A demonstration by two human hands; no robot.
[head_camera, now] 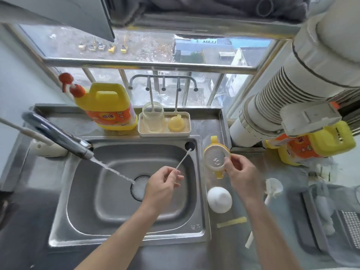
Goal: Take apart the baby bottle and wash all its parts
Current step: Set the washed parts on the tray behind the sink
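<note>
Left hand [163, 185] is pinching a thin brush [182, 162]; right hand [240, 172] is gripping the light, probably slippery collar [213, 159] by its rim.

Soft, even daylight enters through the window [155, 45] beyond both hands, leaving only faint shadows. Dull glare sits on the steel sink [126, 237] rim below the left hand [161, 186]. Wide-angle distortion bends the edges, and the pipe [292, 94] above the right hand [241, 172] looks smeared and soft.

Home kitchen, probably: steel sink [78, 221], dish soap [109, 112].
</note>
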